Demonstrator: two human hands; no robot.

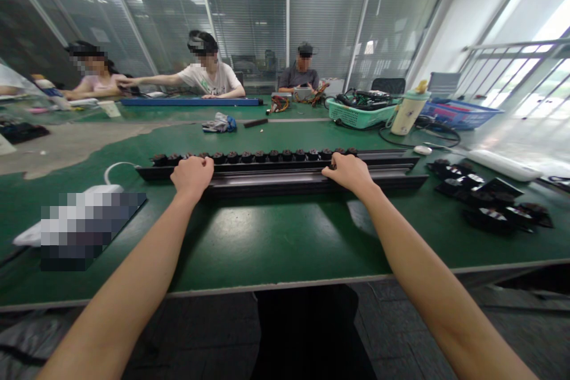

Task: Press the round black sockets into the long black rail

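Two long black metal rails lie across the green table in front of me. My left hand (192,176) is closed on the left part of the nearer rail (267,180), which has a shiny inner channel. Further right, my right hand (350,172) grips the same rail with bent fingers. The fingertips of both hands are partly hidden. A row of small round black parts with brownish tops (260,157) runs along the farther rail (387,154), just beyond my hands.
Several loose black parts (490,202) lie at the right. On the left sits a white power strip (104,190) beside a blurred flat object. A green basket (363,117) of cables, a cream bottle (408,111) and a blue basket (465,114) stand behind. Other people sit opposite.
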